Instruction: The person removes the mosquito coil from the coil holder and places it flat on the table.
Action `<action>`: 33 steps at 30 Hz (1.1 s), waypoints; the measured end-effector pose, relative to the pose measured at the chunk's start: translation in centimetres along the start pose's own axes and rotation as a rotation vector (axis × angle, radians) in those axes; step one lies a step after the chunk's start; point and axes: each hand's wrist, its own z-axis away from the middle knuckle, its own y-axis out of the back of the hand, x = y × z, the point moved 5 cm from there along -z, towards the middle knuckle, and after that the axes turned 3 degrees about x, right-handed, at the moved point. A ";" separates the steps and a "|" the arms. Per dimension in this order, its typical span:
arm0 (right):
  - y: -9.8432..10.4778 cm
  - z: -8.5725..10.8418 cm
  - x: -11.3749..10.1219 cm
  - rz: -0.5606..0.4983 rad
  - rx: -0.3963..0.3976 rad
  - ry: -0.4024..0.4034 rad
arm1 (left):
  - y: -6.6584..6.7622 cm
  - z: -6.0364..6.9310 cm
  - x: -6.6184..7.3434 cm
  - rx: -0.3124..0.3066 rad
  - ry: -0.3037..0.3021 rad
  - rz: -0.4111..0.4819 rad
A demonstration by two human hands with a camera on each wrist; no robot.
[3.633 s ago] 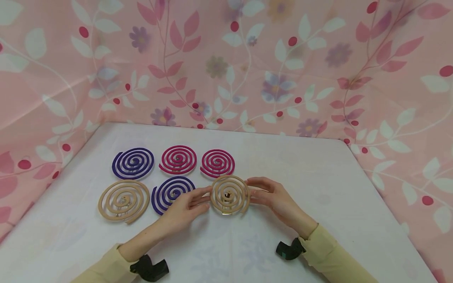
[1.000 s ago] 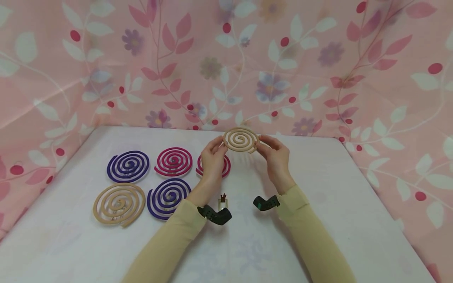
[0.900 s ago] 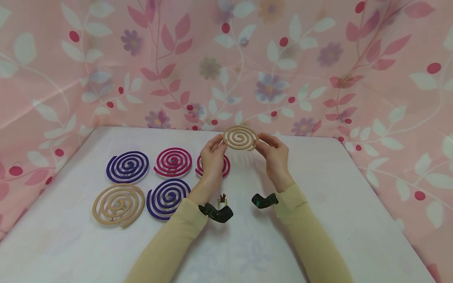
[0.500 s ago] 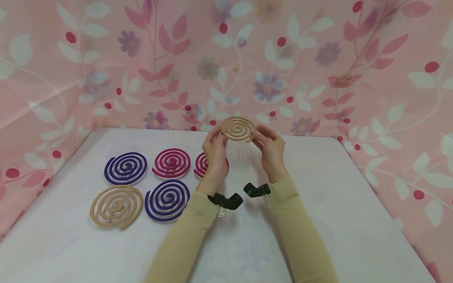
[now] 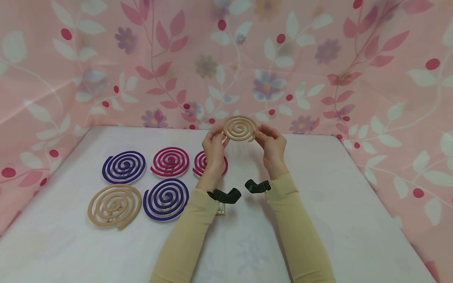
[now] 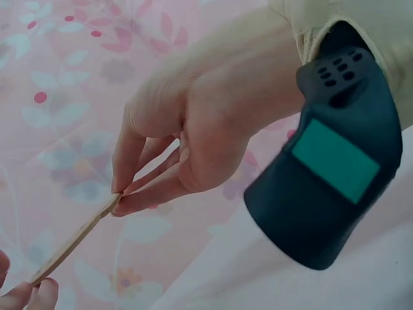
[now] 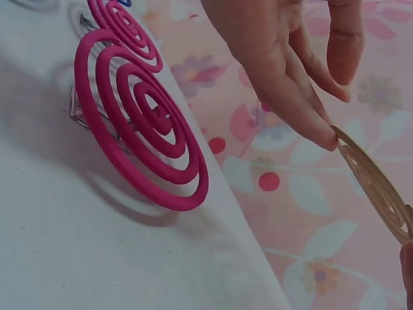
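Observation:
A tan mosquito coil (image 5: 240,128) is held up level with the table's far edge, its flat face tilted toward the head camera. My left hand (image 5: 214,151) pinches its left rim and my right hand (image 5: 274,151) its right rim. In the left wrist view, my right hand (image 6: 193,132) grips the coil's edge (image 6: 74,240) between thumb and fingers. Across in the right wrist view, my left hand (image 7: 277,71) pinches the other end of the coil (image 7: 374,184). A small metal stand (image 5: 221,210) sits below, partly hidden by the left wrist camera.
On the white table (image 5: 354,220), to the left, several coils rest on metal stands: purple (image 5: 124,167) and red-pink (image 5: 170,161) behind, tan (image 5: 115,206) and purple (image 5: 166,199) in front. A second red-pink coil (image 5: 223,165) is partly behind my left hand. Floral cloth (image 5: 212,70) surrounds the back.
The tan coil was low over the metal stand at first; both hands have lifted it up and away from me, leaving the stand on the table. Over the last half second they barely move.

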 end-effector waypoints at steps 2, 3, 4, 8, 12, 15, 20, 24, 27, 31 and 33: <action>0.2 -0.2 0.2 0.009 0.007 -0.008 | 0.1 -0.1 -0.3 -0.004 0.019 -0.022; 0.3 -0.3 0.3 0.014 0.012 -0.012 | 0.2 -0.2 -0.5 -0.007 0.030 -0.037; 0.4 -0.3 0.4 0.021 0.019 -0.015 | 0.2 -0.2 -0.6 -0.010 0.038 -0.055; 0.8 -0.7 0.9 0.053 0.038 -0.023 | 0.4 -0.3 -1.1 -0.039 0.060 -0.115; 1.3 -1.0 1.3 0.068 0.052 -0.035 | 0.4 -0.3 -1.5 -0.076 0.082 -0.152; 1.7 -1.2 1.5 0.069 0.071 -0.044 | 0.3 -0.3 -1.9 -0.091 0.102 -0.184; 2.5 -1.7 1.9 0.084 0.105 -0.057 | 0.3 -0.3 -2.6 -0.109 0.129 -0.207; 3.0 -1.9 2.4 0.085 0.109 -0.073 | 0.3 -0.2 -3.0 -0.133 0.160 -0.207; 3.3 -1.9 2.9 0.124 0.106 -0.088 | 0.3 -0.1 -3.4 -0.158 0.201 -0.225; 3.8 -1.9 3.5 0.209 0.120 -0.110 | 0.3 -0.1 -4.0 -0.194 0.248 -0.264; 4.1 -2.0 3.9 0.228 0.126 -0.128 | 0.3 -0.1 -4.4 -0.202 0.257 -0.286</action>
